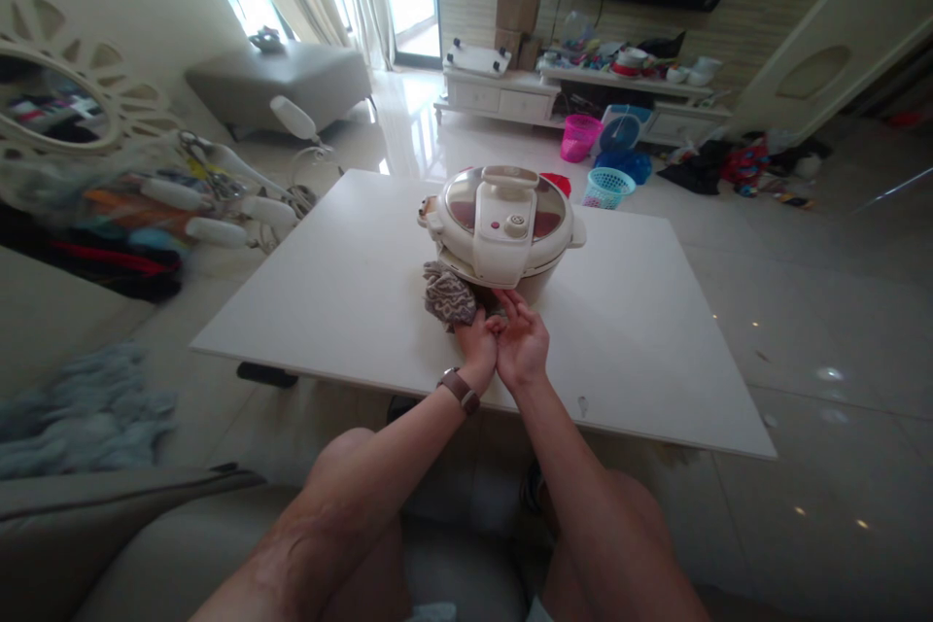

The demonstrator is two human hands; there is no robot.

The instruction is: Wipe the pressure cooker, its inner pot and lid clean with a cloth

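Observation:
A cream electric pressure cooker (502, 225) stands on the white table, its rounded lid on top with a handle, a knob and a small red button. My left hand (479, 342), with a brown-strapped watch at the wrist, is closed on a grey-brown patterned cloth (449, 295) against the cooker's lower front; its fingertips are partly hidden. My right hand (523, 342) is right beside it, palm turned up. Its fingers are stretched out towards the cooker's front, just below the lid's edge. Whether they touch the cooker I cannot tell.
The white table (634, 340) has its near edge under my forearms. Beyond it, a pink basket (581, 137) and a light blue basket (609, 187) stand on the floor. A lamp with white shades (219, 232) is at the left, near a grey ottoman (284, 83).

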